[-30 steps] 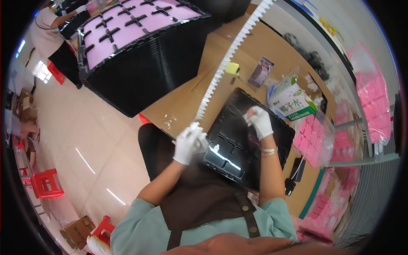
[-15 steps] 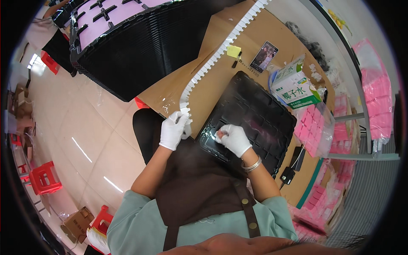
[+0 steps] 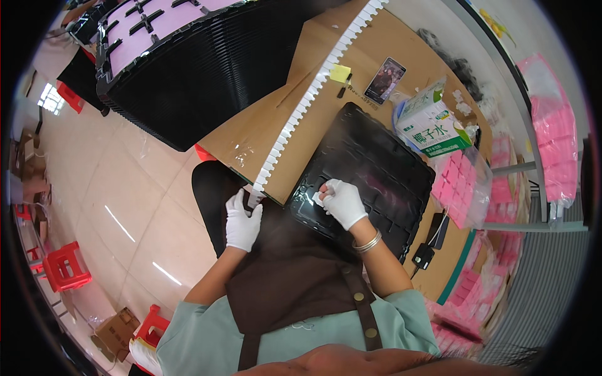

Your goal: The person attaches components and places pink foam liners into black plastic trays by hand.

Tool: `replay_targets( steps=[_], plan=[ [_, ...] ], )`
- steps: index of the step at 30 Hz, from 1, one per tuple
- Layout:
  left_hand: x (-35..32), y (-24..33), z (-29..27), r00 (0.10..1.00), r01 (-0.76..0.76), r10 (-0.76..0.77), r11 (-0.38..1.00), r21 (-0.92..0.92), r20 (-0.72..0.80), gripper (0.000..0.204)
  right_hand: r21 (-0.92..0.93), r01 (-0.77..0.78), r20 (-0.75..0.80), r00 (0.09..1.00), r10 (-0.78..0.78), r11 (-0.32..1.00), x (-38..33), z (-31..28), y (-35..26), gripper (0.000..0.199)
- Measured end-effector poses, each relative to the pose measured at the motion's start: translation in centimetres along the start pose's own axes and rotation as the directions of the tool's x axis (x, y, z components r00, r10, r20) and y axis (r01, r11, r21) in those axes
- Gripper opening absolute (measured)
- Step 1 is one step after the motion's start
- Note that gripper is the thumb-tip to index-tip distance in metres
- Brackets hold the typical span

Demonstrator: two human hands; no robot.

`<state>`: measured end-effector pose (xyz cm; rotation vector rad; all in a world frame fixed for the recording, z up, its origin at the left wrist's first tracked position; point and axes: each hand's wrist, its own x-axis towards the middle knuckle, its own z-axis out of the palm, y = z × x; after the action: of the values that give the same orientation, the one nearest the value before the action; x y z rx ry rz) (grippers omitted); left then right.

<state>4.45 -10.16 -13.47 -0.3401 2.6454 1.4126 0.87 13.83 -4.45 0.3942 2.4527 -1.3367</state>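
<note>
A long white strip with notches along one edge [image 3: 300,114] runs diagonally over the cardboard toward me. Its near end hangs at the table's edge, pinched between the thumb and fingers of my left hand [image 3: 242,224], which wears a white glove. My right hand [image 3: 345,205], also gloved but with bare fingertips showing, is closed over the near left corner of a black molded plastic tray [image 3: 376,169]. A small white piece [image 3: 318,199] shows at those fingertips; its kind cannot be made out.
Stacked black trays [image 3: 207,78] with a lilac top layer stand at the left. On the cardboard-covered table [image 3: 285,153] lie a phone [image 3: 385,80], yellow sticky notes [image 3: 340,73] and a black adapter [image 3: 423,255]. A green-and-white carton [image 3: 433,125] and bagged pink pieces [image 3: 456,182] stand at right.
My left hand has moved down and slightly left with the strip's end, and the strip's near part, curved before, is now straight. My right hand stays at the tray's corner.
</note>
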Motion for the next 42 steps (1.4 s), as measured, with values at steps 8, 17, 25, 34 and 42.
replay_targets(
  steps=[8, 17, 25, 34, 42],
  plan=[
    [-0.7, 5.3, -0.8, 0.906, -0.423, 0.424, 0.905, -0.048, 0.003, 0.044, -0.120, 0.374, -0.306, 0.867, -0.392, 0.920, -1.3, -3.2, -0.8, 0.015],
    [0.1, 9.0, 4.2, 0.873, -0.407, 0.434, 0.900, -0.155, 0.224, 0.060, -0.406, 0.172, -0.886, 0.166, -0.433, 0.897, 9.7, -34.5, 1.9, 0.009],
    [-0.9, 7.8, 4.1, 0.880, -0.391, 0.406, 0.914, -0.110, 0.246, 0.061, -0.543, -0.015, -0.779, 0.383, -0.497, 0.840, 8.6, -37.5, 3.7, 0.018],
    [0.3, 8.2, 1.2, 0.952, -0.295, 0.305, 0.926, -0.234, 0.005, 0.038, -0.617, -0.483, -0.544, 0.832, 0.107, 0.621, 6.5, -33.1, 26.7, 0.020],
    [3.1, 11.2, -0.6, 0.956, -0.291, 0.264, 0.910, -0.294, -0.127, 0.034, 0.073, -0.171, -0.871, 0.469, 0.147, 0.982, 6.4, -33.9, 34.6, 0.020]
  ],
)
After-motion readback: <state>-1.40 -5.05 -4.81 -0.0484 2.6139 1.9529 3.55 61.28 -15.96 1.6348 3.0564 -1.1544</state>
